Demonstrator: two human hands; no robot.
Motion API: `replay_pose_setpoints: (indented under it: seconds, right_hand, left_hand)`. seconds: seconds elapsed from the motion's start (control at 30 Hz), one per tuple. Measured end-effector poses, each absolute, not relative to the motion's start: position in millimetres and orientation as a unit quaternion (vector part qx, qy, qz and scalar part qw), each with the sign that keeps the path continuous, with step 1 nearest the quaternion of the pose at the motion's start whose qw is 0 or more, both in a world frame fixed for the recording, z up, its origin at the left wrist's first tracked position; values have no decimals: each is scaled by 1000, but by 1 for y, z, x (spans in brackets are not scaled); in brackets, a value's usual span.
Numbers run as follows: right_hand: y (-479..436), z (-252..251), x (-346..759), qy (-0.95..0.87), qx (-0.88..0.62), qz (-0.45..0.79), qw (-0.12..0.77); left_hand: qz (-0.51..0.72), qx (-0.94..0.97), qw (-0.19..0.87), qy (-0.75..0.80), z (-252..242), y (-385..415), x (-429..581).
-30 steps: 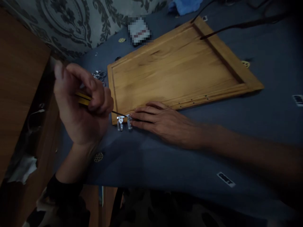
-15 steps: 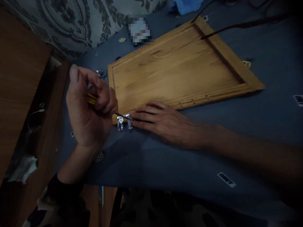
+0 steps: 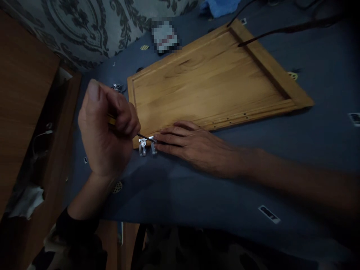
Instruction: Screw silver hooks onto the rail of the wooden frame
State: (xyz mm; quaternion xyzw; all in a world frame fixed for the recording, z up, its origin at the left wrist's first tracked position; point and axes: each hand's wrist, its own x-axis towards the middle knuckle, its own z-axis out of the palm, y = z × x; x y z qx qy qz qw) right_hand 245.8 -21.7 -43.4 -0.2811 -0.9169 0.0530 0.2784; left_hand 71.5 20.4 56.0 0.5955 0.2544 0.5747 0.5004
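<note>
My left hand (image 3: pixel 108 131) is closed around the black and yellow handle of a screwdriver (image 3: pixel 144 137), most of which is hidden in the fist. The thin shaft slants down to the right, its tip at a silver metal hinge (image 3: pixel 143 143) on the near left corner of a wooden cabinet door (image 3: pixel 197 82). My right hand (image 3: pixel 194 144) lies flat with outstretched fingers along the door's near edge. Its fingertips touch or nearly touch the hinge beside the screwdriver tip.
A blue-grey cloth (image 3: pixel 202 202) covers the surface. Behind the door are a blurred box (image 3: pixel 165 36) and a blue cloth (image 3: pixel 221 7). Small metal parts (image 3: pixel 118 88) lie beyond my left hand. Dark cords (image 3: pixel 284 32) cross the door's far right corner. Wooden furniture (image 3: pixel 25 93) stands at left.
My left hand has turned slightly around the screwdriver handle, its thumb shifting right and less yellow showing. The right hand and the door stay in place.
</note>
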Motion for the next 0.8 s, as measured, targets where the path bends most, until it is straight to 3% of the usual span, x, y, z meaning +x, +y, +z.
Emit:
replay_pose_setpoints:
  seconds: [0.53, 0.8]
  right_hand:
    - [-21, -45, 246, -912, -273, 76, 296]
    - [-22, -43, 245, -912, -279, 69, 294]
  left_hand:
    - [570, 682, 341, 306, 57, 5, 77]
    - [563, 628, 455, 285, 58, 10, 76]
